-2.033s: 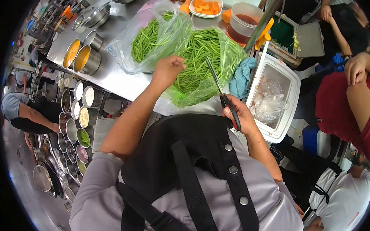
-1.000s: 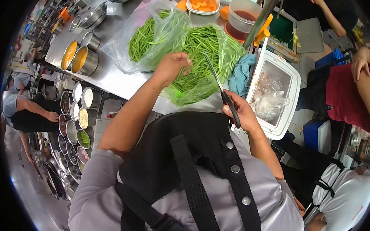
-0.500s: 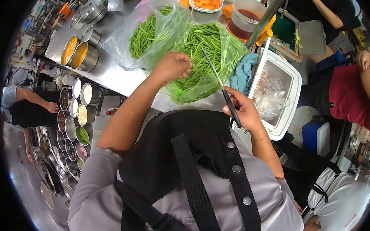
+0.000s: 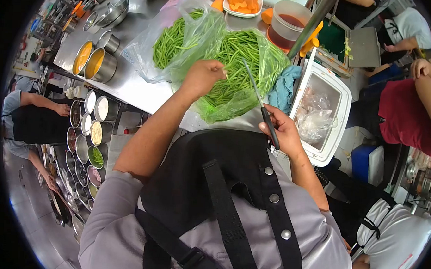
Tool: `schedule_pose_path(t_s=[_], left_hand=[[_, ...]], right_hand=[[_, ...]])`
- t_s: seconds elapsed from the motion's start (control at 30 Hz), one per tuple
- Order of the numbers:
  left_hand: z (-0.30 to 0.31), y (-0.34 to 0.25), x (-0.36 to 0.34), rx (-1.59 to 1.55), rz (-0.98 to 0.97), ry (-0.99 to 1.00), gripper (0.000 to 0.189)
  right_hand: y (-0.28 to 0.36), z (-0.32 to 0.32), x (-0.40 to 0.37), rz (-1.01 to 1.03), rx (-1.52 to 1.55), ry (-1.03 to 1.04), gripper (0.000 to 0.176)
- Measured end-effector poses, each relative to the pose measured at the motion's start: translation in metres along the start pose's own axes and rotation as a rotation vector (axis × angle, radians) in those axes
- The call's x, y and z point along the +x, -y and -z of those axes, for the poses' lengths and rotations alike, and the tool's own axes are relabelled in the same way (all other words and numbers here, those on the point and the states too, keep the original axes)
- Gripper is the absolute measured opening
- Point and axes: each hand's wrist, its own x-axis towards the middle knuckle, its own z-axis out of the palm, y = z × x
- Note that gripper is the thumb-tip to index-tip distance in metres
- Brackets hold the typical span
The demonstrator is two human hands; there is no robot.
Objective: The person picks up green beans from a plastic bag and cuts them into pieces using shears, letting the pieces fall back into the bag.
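Observation:
Green beans (image 4: 238,51) fill a clear plastic bag (image 4: 271,62) lying open on the steel table in front of me. My left hand (image 4: 206,77) is over the near left part of this heap. Its fingers are curled together at the tips; whatever they may pinch is hidden. To the right, my right hand (image 4: 283,130) grips a knife (image 4: 269,127) by its black handle. The narrow blade points away from me, up over the beans. A second bag of green beans (image 4: 174,43) lies beside the first, to its left.
A blue cloth (image 4: 283,87) and a white cooler (image 4: 341,125) holding plastic bags are at my right. Beyond the beans stand a tub of cut orange pieces (image 4: 242,13) and a container of red liquid (image 4: 285,29). Steel pots (image 4: 103,68) stand left. Several people are nearby.
My hands keep nearly the same pose, the knife still over the beans. The view has shifted slightly. Another person in white has come into sight at the upper right.

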Motion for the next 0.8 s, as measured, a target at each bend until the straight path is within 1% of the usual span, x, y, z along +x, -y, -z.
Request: schedule_pose_path(t_s=[0.03,0.07,0.1,0.13,0.2,0.23,0.3,0.33,0.4,0.43,0.5,0.53,0.6,0.63,0.7,0.73,0.8], left_hand=[[0.001,0.0,0.0,0.001,-0.002,-0.006,0.016],[0.002,0.0,0.001,-0.29,0.063,-0.076,0.013],[0.002,-0.003,0.001,-0.582,0.126,-0.145,0.011],[0.002,-0.002,0.002,-0.579,0.125,-0.15,0.011],[0.001,-0.001,0.005,-1.041,0.111,-0.25,0.009],[0.001,-0.003,0.006,-1.039,0.107,-0.252,0.009],[-0.003,-0.006,0.005,-1.208,0.046,-0.339,0.009],[-0.005,-0.009,0.004,-1.209,0.043,-0.334,0.009],[-0.01,-0.014,0.003,-1.181,-0.043,-0.407,0.01],[-0.013,-0.015,0.002,-1.183,-0.044,-0.399,0.01],[-0.017,-0.018,-0.001,-1.126,-0.141,-0.427,0.011],[-0.019,-0.019,-0.002,-1.126,-0.142,-0.423,0.011],[-0.021,-0.022,-0.005,-1.007,-0.217,-0.465,0.013],[-0.022,-0.022,-0.006,-1.005,-0.217,-0.465,0.013],[-0.023,-0.019,-0.007,-0.855,-0.281,-0.476,0.014],[-0.023,-0.018,-0.007,-0.855,-0.28,-0.476,0.014],[-0.023,-0.017,-0.009,-0.696,-0.32,-0.492,0.014]], right_hand=[[0.002,0.0,-0.002,-0.031,0.15,0.006,0.056],[0.003,0.0,-0.005,-0.063,0.301,0.014,0.055],[0.002,0.001,-0.007,-0.059,0.3,0.018,0.055],[0.0,0.002,-0.009,-0.058,0.313,0.039,0.056],[-0.005,0.004,-0.013,-0.014,0.323,0.094,0.06],[-0.007,0.003,-0.015,-0.01,0.323,0.096,0.06],[-0.005,0.003,-0.019,0.006,0.342,0.123,0.063],[0.001,0.002,-0.02,0.038,0.327,0.133,0.064],[-0.001,-0.001,-0.016,0.061,0.33,0.125,0.064],[0.0,-0.002,-0.014,0.081,0.335,0.123,0.064],[0.006,-0.001,-0.012,0.046,0.364,0.13,0.064],[0.008,-0.001,-0.01,0.07,0.346,0.147,0.064],[0.01,-0.003,-0.006,0.093,0.331,0.165,0.063],[0.011,-0.005,-0.005,0.1,0.334,0.159,0.062],[0.012,-0.006,-0.002,0.108,0.338,0.154,0.061],[0.011,-0.007,0.0,0.109,0.333,0.152,0.06],[0.01,-0.008,0.002,0.108,0.33,0.151,0.059]])
